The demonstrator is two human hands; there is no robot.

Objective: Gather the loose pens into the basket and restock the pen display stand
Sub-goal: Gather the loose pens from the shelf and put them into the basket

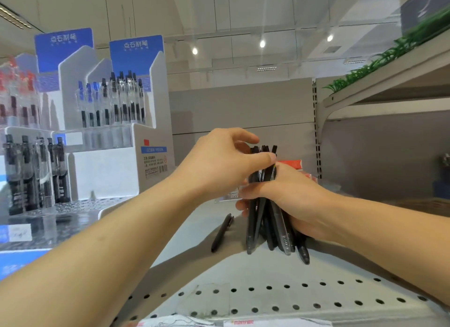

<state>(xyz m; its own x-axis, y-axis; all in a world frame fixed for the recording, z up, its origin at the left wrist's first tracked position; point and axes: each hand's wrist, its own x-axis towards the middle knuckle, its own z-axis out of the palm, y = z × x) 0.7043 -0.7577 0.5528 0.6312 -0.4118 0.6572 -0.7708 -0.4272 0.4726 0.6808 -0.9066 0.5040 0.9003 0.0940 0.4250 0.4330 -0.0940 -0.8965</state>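
Head view, "many" shelf label (239,322), pen bundle (264,209)

A pale grey shelf (243,273), perforated along its near edge, carries everything. One black pen (222,232) lies loose on it near the middle. Just right of that pen, a bundle of pens (270,229) stands with its tips on the shelf. A white display stand (117,165) sits at the far left.
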